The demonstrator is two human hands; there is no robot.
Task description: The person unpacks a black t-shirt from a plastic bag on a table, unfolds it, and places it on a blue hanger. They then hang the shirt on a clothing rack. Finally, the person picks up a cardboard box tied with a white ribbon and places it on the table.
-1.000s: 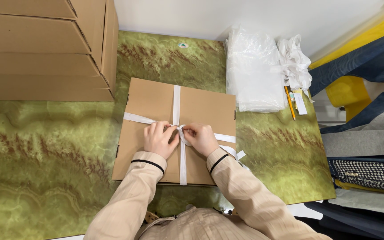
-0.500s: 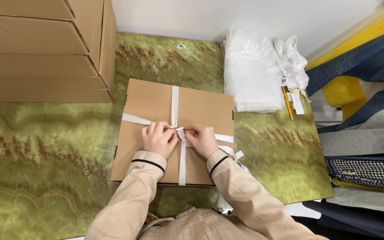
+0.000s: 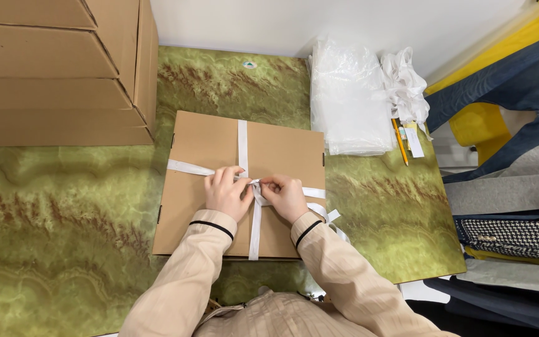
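A flat brown cardboard box (image 3: 207,143) lies on the green marbled table (image 3: 63,224). A white ribbon (image 3: 242,140) crosses it lengthwise and sideways, meeting near the middle. My left hand (image 3: 226,193) and my right hand (image 3: 285,196) rest on the box, side by side, each pinching the ribbon where the strands cross. Loose ribbon ends trail off the box's right edge below my right wrist. Both arms wear beige sleeves with dark cuff bands.
Stacked large cardboard boxes (image 3: 57,68) fill the back left. A pile of clear plastic bags (image 3: 347,100) and crumpled white ribbon (image 3: 407,87) lie at the back right, with a pencil (image 3: 399,142) beside them. Folded fabrics (image 3: 506,187) sit off the table's right edge.
My hands stay at the ribbon crossing; the fingers shifted only slightly, and the view barely moved.
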